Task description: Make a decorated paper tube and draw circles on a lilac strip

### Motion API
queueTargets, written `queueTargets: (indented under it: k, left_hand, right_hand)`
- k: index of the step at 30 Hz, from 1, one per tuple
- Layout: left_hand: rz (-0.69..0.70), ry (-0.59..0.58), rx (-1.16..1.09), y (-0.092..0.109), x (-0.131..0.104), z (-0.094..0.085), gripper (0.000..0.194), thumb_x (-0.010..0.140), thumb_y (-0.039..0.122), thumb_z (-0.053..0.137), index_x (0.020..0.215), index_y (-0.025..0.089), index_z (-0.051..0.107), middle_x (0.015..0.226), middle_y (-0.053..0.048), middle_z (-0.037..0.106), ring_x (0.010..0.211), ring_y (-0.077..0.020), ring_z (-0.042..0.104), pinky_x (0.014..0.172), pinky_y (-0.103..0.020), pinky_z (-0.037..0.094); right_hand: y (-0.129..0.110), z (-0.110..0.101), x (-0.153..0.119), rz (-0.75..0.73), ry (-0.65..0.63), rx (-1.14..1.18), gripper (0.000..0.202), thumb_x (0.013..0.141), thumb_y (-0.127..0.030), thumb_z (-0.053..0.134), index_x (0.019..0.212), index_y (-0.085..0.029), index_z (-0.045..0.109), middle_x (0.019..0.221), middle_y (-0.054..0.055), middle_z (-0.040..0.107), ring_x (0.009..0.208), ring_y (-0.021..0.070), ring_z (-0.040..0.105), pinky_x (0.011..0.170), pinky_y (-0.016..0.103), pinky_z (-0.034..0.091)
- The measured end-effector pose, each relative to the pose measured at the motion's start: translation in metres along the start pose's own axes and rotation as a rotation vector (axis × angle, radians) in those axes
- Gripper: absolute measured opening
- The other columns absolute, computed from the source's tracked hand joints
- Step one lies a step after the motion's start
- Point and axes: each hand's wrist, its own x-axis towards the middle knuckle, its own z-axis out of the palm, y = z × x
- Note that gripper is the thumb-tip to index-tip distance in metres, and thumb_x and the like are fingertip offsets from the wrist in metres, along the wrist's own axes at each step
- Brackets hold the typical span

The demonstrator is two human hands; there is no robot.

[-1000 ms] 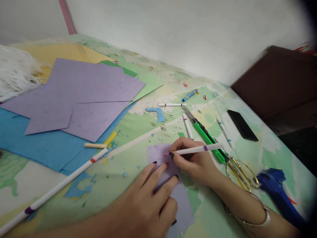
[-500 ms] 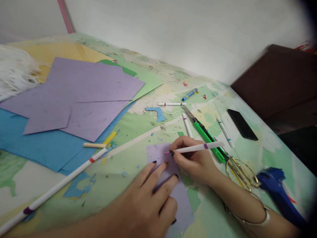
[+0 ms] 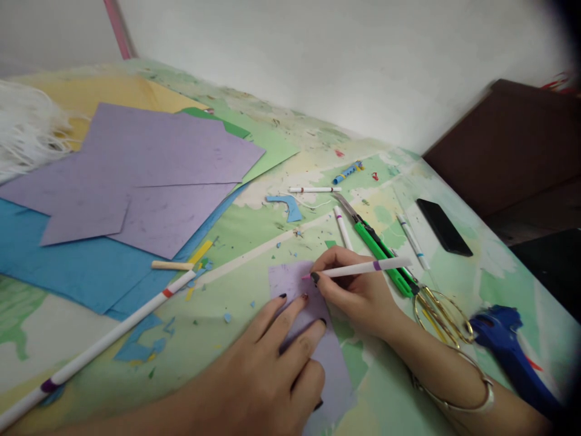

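Observation:
A narrow strip of purple paper point(image 3: 333, 369) lies on the patterned tablecloth in front of me. My left hand point(image 3: 276, 357) rests on it with fingers stretched out and spread, pressing it down. Pinched in my right hand point(image 3: 358, 290) is a white felt-tip pen point(image 3: 358, 269) with a purple band. Its pink tip touches the upper part of the strip or hovers just over it; I cannot tell which. Just beyond the right hand are a green box cutter point(image 3: 381, 251) and gold-handled scissors point(image 3: 442, 318). Another white marker point(image 3: 344, 228) lies close to the knuckles.
Purple sheets point(image 3: 163, 151) overlap blue paper point(image 3: 68, 266) at the left, near white string point(image 3: 31, 127). A long white stick of joined markers point(image 3: 109, 345) crosses the lower left. At right are a black phone point(image 3: 443, 227) and a blue glue gun point(image 3: 512, 351). Blue paper scraps point(image 3: 140, 342) are scattered about.
Almost nothing differs. The pen and both hands hold nearly the same place on the purple strip; the view has shifted very slightly.

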Motion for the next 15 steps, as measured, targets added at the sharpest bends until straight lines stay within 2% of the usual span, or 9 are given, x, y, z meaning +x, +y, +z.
queueTargets:
  k: [15]
  left_hand:
    - [0.007,0.017,0.027,0.0012,0.0028,-0.0001,0.016,0.088,0.026,0.049,0.081,0.015,0.058,0.117,-0.013,0.063,0.112,-0.0363,0.055,0.094,-0.056,0.043]
  right_hand:
    - [-0.0007,0.0004,-0.0001,0.01,0.005,-0.007,0.006,0.083,-0.015,0.055,0.08,-0.015,0.06,0.072,0.002,0.061,0.059,0.0103,0.051,0.049,0.021,0.038]
